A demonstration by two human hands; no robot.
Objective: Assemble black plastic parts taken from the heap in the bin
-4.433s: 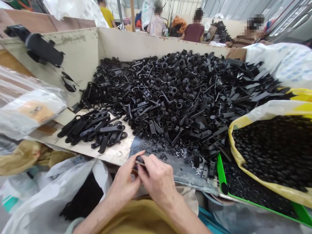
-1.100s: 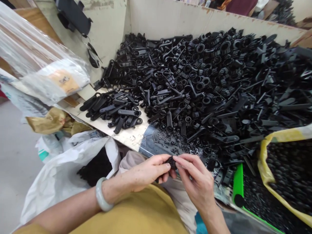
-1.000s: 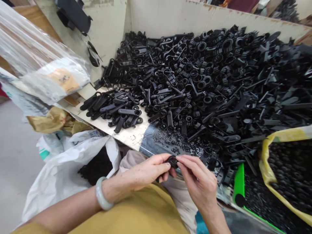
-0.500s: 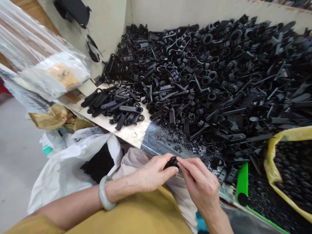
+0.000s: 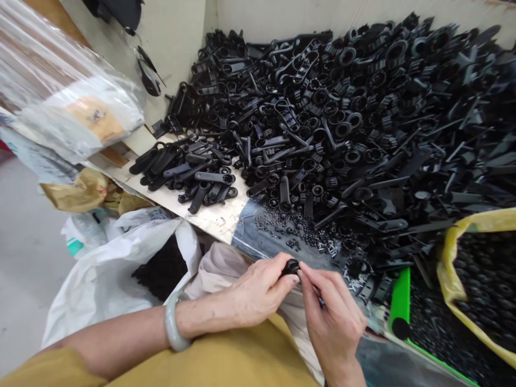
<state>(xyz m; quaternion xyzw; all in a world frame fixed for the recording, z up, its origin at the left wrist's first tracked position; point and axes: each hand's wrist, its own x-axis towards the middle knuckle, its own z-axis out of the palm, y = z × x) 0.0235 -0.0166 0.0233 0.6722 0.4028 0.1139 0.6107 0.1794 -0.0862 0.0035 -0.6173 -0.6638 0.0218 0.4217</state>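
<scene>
Above my lap, my left hand (image 5: pixel 258 290) grips a small rounded black plastic part (image 5: pixel 291 266) between thumb and fingers. The fingertips of my right hand (image 5: pixel 334 301) are pinched together at the right end of that part; whether a smaller piece sits between them is hidden. Just beyond my hands, tiny black pieces (image 5: pixel 282 228) and small silver pins (image 5: pixel 330 247) lie scattered on a dark sheet. Behind them rises a large heap of black plastic parts (image 5: pixel 306 118) with ring ends and flat arms.
A smaller pile of black lever-like parts (image 5: pixel 193 171) lies at the left of the table. Below it hangs a white sack (image 5: pixel 92 290) with black contents. On the right are a yellow-rimmed bag (image 5: pixel 449 269) and a green edge strip (image 5: pixel 400 301). Plastic-wrapped packs (image 5: pixel 80 102) sit upper left.
Both hands have shifted very slightly, and the black part has turned a little in the left fingers. The right hand's fingers have bent somewhat. The view has moved slightly.
</scene>
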